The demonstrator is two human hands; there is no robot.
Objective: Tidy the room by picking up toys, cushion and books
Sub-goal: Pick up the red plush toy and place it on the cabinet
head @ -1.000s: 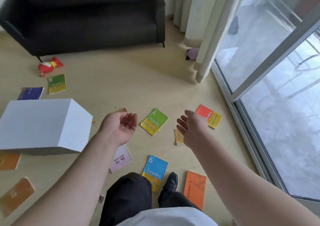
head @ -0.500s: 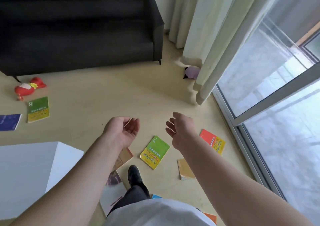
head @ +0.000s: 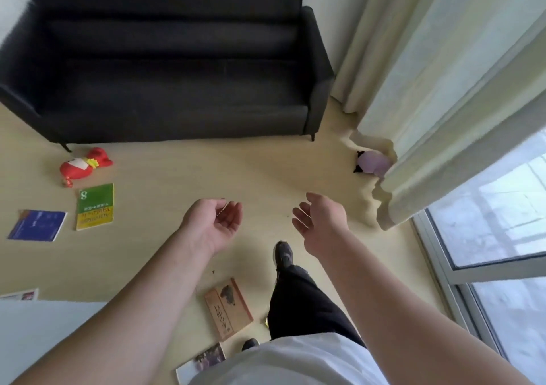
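While held out over smooth pale floor [head: 206,172], left hand [head: 217,222] and right hand [head: 320,222] empty, fingers loosely curled. Below, flat brown book [head: 229,308]; farther left, glossy green book [head: 95,206], plump red toy [head: 81,167]; against pleated curtain [head: 443,89], rounded purple toy [head: 373,163].

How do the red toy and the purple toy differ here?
The red toy lies in the open in front of the sofa; the purple toy is tucked against the curtain hem, partly hidden. The red toy has white and yellow details; the purple toy has black bits. Both lie on the floor, not held.
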